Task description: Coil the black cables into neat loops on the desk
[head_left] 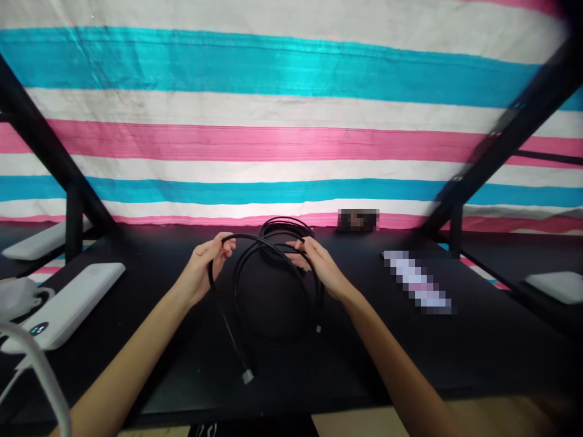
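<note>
A black cable (255,249) runs in loose loops between my two hands above the black table (478,340). My left hand (207,264) is closed, pinching the cable's left side near the top of a loop. My right hand (319,264) is closed on the loops at the right. One cable end with a silver plug (247,376) hangs down to the table in front. A second small plug (317,328) dangles at the lower right of the loops. Behind my hands lies a coiled bundle of black cable (286,229).
A white power bank (68,306) lies at the left with a white cable (40,370) curving past it. Another white device (40,240) sits at the far left, one more (558,285) at the far right. Black frame bars (505,139) slant up both sides before a striped cloth (291,109).
</note>
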Motion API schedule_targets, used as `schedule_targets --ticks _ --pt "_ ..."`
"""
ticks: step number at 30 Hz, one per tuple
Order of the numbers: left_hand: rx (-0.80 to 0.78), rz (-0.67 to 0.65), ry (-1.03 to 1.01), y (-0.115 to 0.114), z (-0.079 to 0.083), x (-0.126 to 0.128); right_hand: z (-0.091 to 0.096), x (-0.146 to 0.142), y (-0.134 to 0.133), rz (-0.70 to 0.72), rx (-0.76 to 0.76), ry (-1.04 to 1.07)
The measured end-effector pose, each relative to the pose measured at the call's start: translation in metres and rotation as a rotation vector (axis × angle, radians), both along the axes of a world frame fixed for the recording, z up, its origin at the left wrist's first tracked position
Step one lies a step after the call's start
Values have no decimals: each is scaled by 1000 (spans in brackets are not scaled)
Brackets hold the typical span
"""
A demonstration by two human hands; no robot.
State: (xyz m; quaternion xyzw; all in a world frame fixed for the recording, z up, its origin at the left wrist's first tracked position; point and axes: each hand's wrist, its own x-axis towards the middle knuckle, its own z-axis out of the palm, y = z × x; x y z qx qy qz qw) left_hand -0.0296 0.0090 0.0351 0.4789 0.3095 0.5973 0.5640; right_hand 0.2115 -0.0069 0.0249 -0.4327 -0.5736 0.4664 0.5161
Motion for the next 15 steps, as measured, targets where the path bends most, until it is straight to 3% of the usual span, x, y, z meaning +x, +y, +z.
schedule_targets --ticks 3,8,12,15 --pt "25 94 227 3 -11 6 2 -5 -6 146 -125 94" --pt "136 224 636 4 -32 17 5 -9 -10 176 -77 19" --pt "65 -51 616 0 -36 21 1 -9 -9 42 55 -163" --pt "18 -133 613 -5 -31 22 -6 -8 -7 -28 120 -240"
